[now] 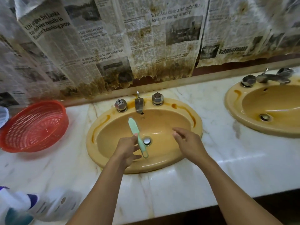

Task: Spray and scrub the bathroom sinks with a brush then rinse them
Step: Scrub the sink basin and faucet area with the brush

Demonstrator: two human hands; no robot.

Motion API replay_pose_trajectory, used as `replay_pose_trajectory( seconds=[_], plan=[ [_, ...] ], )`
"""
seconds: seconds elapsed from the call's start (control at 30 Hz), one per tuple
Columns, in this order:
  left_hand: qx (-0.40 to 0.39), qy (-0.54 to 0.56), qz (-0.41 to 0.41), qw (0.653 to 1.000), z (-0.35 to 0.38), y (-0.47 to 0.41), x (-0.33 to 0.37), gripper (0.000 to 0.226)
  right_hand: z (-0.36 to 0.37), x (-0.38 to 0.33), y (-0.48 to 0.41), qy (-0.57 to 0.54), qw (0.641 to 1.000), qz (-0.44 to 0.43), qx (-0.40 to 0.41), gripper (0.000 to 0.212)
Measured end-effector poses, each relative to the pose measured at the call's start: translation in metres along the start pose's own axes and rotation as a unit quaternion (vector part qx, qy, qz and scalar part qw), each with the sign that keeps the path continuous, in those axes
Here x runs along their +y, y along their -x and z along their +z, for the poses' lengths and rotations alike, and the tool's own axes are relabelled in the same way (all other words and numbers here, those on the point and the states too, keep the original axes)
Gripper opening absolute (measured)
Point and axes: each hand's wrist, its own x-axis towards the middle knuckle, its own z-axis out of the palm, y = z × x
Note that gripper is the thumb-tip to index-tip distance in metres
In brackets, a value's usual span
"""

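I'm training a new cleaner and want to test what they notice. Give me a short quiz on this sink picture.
1. Which hand holds the green brush?
2. True or false: the red basket sits inside the sink.
3. The right hand is: A gripping a tap knob; B open above the sink; C holding a bottle.
Key: 1 left hand; 2 false, it stands on the counter; 3 B.

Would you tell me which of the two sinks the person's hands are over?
The sink beside the red basket: the left hand, holding the green brush, and the right hand are both above its basin. The far-right sink has neither.
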Motion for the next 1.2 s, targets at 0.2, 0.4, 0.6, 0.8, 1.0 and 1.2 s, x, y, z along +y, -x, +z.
replay_pose_trajectory(
  seconds=[0.2,0.4,0.6,0.8,1.0,1.2],
  plan=[
    [0.081,-0.106,0.011,0.991,-0.014,-0.022,-0.011,0.025,-0.074,0.089,-0.022,0.208,0.966,0.099,0.119,0.052],
    [0.13,-0.495,0.093,0.854,-0.046,-0.06,-0.014,0.024,-0.078,0.161,0.004,0.398,0.912,0.059,0.085,0.064],
    [0.112,-0.746,0.18,0.631,-0.051,-0.082,0.001,0.024,-0.076,0.163,-0.001,0.42,0.9,0.058,0.099,0.067],
    [0.11,-0.803,0.254,0.528,-0.049,-0.11,0.017,0.047,-0.074,0.163,-0.004,0.407,0.904,0.059,0.115,0.065],
    [0.065,-0.803,0.385,0.45,-0.046,-0.154,0.035,0.052,-0.074,0.163,-0.004,0.405,0.903,0.07,0.123,0.066],
    [0.059,-0.801,0.314,0.507,-0.048,-0.163,0.019,0.034,-0.074,0.161,-0.005,0.405,0.902,0.067,0.132,0.065]
  ],
)
